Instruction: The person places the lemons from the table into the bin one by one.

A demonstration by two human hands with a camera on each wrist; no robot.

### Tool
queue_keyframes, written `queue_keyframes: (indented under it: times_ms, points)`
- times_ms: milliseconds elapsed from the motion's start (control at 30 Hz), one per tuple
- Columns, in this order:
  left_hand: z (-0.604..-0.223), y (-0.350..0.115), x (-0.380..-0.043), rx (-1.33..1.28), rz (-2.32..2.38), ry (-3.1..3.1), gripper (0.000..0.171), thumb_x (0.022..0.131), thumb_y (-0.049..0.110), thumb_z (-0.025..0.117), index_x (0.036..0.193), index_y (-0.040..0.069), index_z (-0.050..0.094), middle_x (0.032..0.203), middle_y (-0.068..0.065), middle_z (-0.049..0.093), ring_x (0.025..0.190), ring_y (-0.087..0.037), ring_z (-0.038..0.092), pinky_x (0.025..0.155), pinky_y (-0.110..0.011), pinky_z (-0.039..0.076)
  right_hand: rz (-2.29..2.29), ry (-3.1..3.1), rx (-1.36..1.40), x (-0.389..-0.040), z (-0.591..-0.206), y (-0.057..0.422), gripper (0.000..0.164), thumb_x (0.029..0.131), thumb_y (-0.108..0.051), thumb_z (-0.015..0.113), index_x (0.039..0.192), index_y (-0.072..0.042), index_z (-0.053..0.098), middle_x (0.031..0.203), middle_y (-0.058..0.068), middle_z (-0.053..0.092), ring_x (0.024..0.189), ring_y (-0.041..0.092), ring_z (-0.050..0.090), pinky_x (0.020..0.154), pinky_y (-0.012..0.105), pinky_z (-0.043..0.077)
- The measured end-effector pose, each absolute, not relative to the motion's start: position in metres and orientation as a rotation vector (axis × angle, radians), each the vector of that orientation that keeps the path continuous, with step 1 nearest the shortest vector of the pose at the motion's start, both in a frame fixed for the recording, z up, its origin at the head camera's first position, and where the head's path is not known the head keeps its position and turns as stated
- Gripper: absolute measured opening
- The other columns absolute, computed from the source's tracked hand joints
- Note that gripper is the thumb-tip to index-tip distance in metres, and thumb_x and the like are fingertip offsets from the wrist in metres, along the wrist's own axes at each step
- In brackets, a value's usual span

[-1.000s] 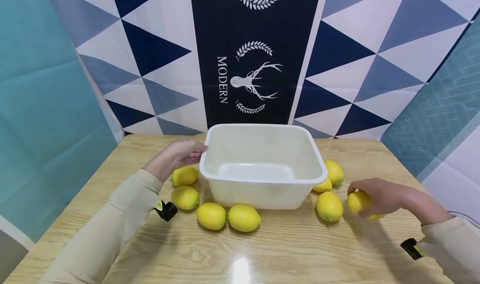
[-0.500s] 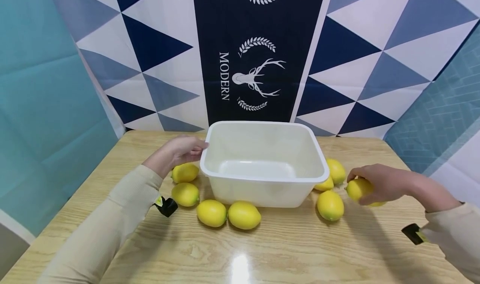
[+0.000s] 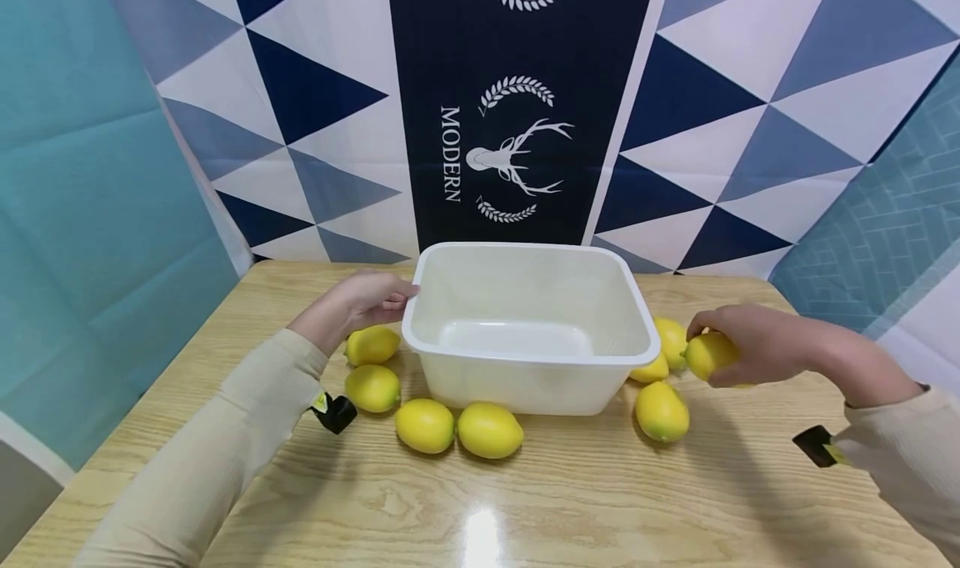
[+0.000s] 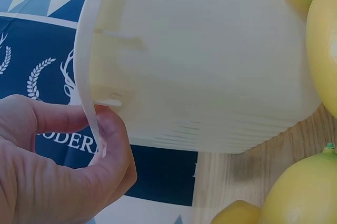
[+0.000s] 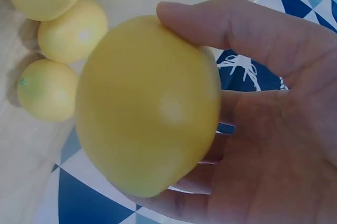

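A white plastic tub (image 3: 517, 386) stands on the wooden table with nothing inside. My left hand (image 3: 369, 299) pinches its left rim, and the left wrist view shows the thumb and bent fingers (image 4: 117, 145) on either side of that edge. To the right of the tub, my right hand (image 3: 780, 343) grips a yellow lemon (image 3: 711, 356), raised over the table with its shadow below. In the right wrist view the thumb presses on top of this lemon (image 5: 147, 108), and the other fingers run behind it, partly hidden.
Two lemons (image 3: 373, 387) lie left of the tub below my left wrist. A pair of lemons (image 3: 490, 430) sits before its front wall. Another lemon (image 3: 662, 412) and two partly hidden ones (image 3: 670, 341) are at its right. A patterned cloth (image 3: 510, 118) hangs behind the table.
My right hand has lifted the lemon upward and moved slightly left toward the tub. The left hand keeps its hold on the rim. The head view has shifted a little.
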State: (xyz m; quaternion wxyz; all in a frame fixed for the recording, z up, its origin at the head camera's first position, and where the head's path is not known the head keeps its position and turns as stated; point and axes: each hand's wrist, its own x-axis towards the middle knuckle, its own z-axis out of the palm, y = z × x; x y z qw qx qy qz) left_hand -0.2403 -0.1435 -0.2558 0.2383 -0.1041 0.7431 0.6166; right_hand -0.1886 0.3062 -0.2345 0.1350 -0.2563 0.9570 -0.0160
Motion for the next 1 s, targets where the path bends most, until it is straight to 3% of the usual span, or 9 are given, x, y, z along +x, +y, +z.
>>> queue_keyframes:
  times_ms: [433, 800, 1000]
  points:
    - [-0.259, -0.142, -0.236, -0.284, 1.681, 2.065, 0.038, 0.094, 0.013, 0.057, 0.129, -0.002, 0.05, 0.096, -0.002, 0.054, 0.081, -0.011, 0.053, 0.07, -0.015, 0.055, -0.024, 3.055, -0.885, -0.182, -0.226, 0.295, 0.043, 0.067, -0.018, 0.08, 0.104, -0.01, 0.061, 0.089, 0.002, 0.058, 0.07, 0.01, 0.044, 0.053, 0.019, 0.038]
    - [-0.258, -0.14, -0.232, -0.256, 1.702, 2.068, 0.037, 0.095, 0.012, 0.056, 0.128, -0.003, 0.051, 0.087, 0.001, 0.057, 0.074, -0.009, 0.053, 0.07, -0.015, 0.054, -0.025, 3.187, -1.051, -0.181, -0.216, 0.283, 0.044, 0.067, -0.018, 0.08, 0.106, -0.006, 0.062, 0.094, 0.009, 0.059, 0.078, 0.018, 0.046, 0.055, 0.022, 0.038]
    - [-0.257, -0.138, -0.23, -0.269, 1.701, 2.068, 0.039, 0.095, 0.013, 0.055, 0.13, -0.003, 0.05, 0.094, -0.001, 0.056, 0.079, -0.01, 0.054, 0.07, -0.014, 0.054, -0.004, 3.228, -1.12, -0.182, -0.207, 0.27, 0.045, 0.069, -0.019, 0.077, 0.109, -0.007, 0.061, 0.096, 0.01, 0.059, 0.08, 0.022, 0.047, 0.059, 0.027, 0.036]
